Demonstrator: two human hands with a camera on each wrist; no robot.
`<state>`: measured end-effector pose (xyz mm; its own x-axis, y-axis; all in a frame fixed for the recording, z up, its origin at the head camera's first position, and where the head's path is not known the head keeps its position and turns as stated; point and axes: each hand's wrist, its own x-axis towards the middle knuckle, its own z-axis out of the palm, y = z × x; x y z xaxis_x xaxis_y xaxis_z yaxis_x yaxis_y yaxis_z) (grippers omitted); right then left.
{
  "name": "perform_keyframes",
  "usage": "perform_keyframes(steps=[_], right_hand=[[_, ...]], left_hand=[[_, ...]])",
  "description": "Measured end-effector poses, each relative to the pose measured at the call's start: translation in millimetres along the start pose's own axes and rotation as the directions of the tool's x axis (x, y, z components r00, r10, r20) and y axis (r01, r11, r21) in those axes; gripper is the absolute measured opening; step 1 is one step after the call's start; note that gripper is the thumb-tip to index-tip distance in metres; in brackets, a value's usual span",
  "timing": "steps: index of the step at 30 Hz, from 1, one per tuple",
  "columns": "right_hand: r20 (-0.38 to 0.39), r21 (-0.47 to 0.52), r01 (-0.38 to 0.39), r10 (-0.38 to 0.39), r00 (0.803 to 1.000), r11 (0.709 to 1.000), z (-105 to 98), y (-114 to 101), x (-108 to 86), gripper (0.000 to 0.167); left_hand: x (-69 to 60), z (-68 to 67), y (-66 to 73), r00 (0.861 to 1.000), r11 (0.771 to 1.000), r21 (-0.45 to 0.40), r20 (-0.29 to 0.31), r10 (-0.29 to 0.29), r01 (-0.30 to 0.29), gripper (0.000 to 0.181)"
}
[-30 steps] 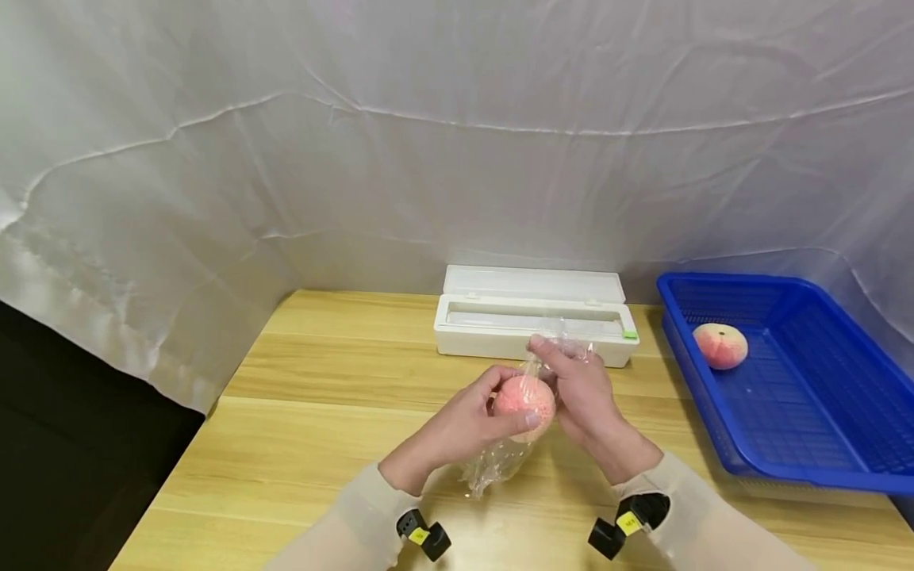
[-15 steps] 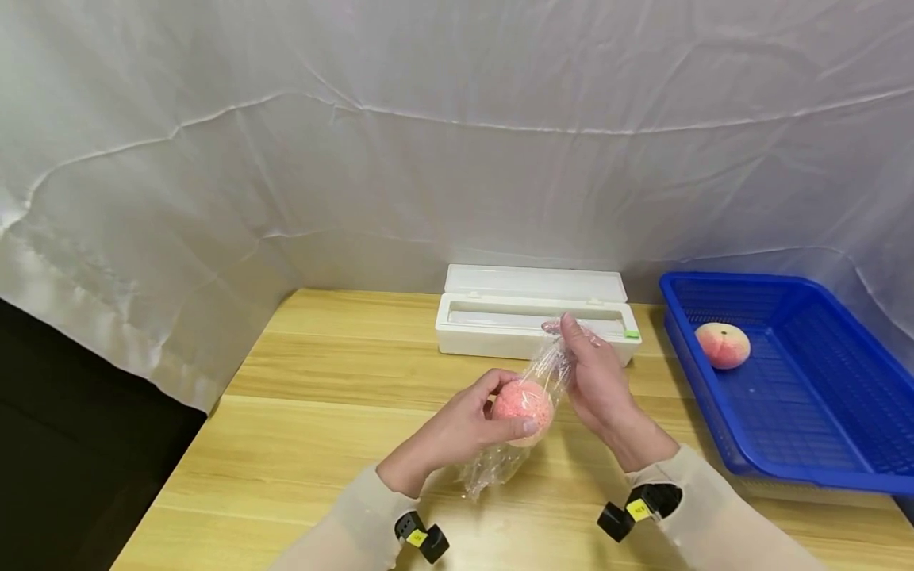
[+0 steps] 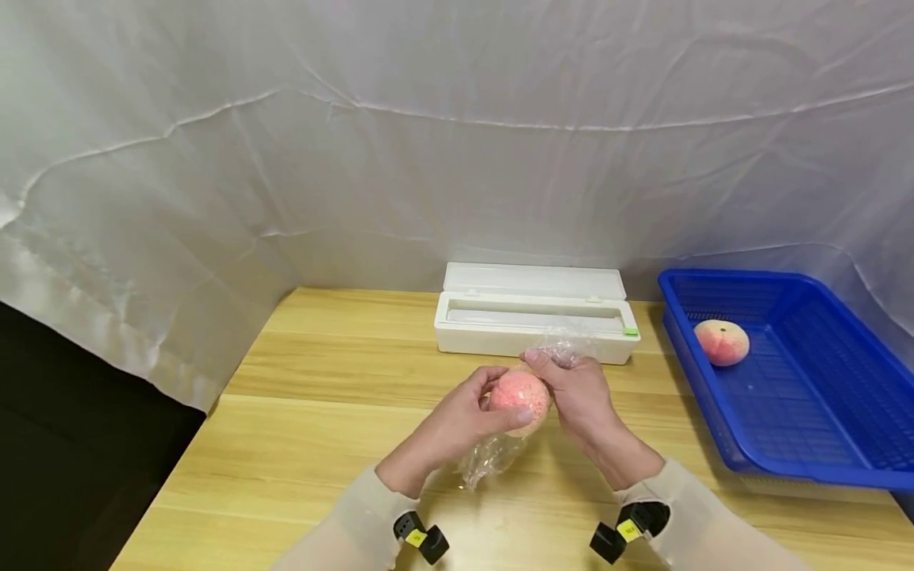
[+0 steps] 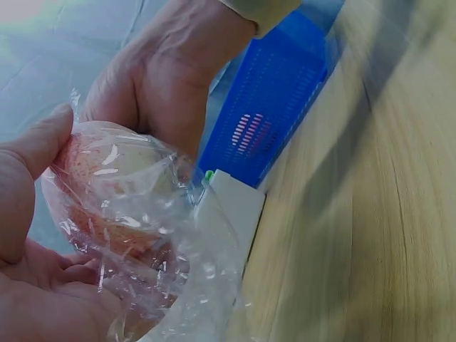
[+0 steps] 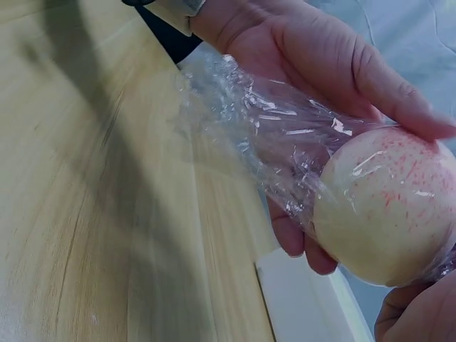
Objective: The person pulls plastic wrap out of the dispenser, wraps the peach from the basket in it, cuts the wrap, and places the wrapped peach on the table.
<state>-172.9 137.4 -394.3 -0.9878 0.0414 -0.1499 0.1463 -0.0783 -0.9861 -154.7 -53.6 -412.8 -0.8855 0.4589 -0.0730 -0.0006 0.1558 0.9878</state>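
A pink and cream peach point(image 3: 520, 403) is wrapped in clear cling film point(image 3: 491, 458), with loose film trailing below it. My left hand point(image 3: 457, 424) grips the peach, thumb across its near side. At the peach's far right side my right hand point(image 3: 584, 396) pinches gathered film, and a crumpled bunch sticks out beyond the fingers. The left wrist view shows the film point(image 4: 178, 263) hanging loose and creased off one side of the peach point(image 4: 107, 171). Only a small part of my right hand point(image 5: 420, 317) appears in the right wrist view.
Behind the hands stands a white cling film box point(image 3: 528, 342), its lid raised and a roll inside. To the right, a blue basket point(image 3: 750, 452) holds another peach point(image 3: 722, 342). A pale curtain point(image 3: 457, 182) encloses the wooden table point(image 3: 321, 452).
My right hand first pulled the film out up and to the right, stretching it from the peach. It has now come back against the peach. My left hand has kept its grip.
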Motion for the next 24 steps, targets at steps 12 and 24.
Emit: perform_keyframes(steps=[12,24], right_hand=[[0.124,0.059,-0.003,-0.004,0.992,0.998,-7,-1,-2.7,0.019],[0.116,0.203,-0.056,0.032,0.993,0.978,2,2,-9.6,0.007]], left_hand=[[-1.2,-11.3,-1.6,0.995,0.988,-0.156,0.092,0.026,-0.011,0.067],[-7.8,-23.8,0.7,0.959,0.974,-0.129,0.19,0.208,-0.186,0.084]])
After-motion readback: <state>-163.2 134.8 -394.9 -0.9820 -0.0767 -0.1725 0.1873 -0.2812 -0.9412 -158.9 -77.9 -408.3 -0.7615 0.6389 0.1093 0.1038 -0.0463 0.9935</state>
